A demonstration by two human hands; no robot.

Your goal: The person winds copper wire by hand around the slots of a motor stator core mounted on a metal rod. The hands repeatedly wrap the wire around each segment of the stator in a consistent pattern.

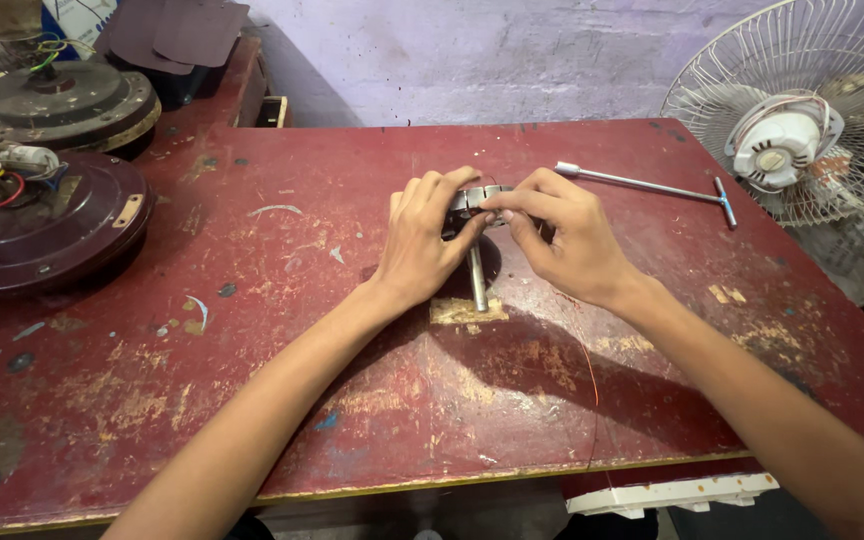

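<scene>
— What sits at the far left?

— Two round fan motor housings (pixel 37 215) with loose wires.

— And mid-table?

— The left hand (pixel 422 240) and right hand (pixel 562 240) both grip a small metal stator (pixel 479 200) on a shaft, upright on the worn red table (pixel 252 380).

— Further right?

— A T-handle wrench (pixel 647 183), then a caged table fan (pixel 802 110).

Both hands (pixel 497 240) together, fingers curled
</scene>
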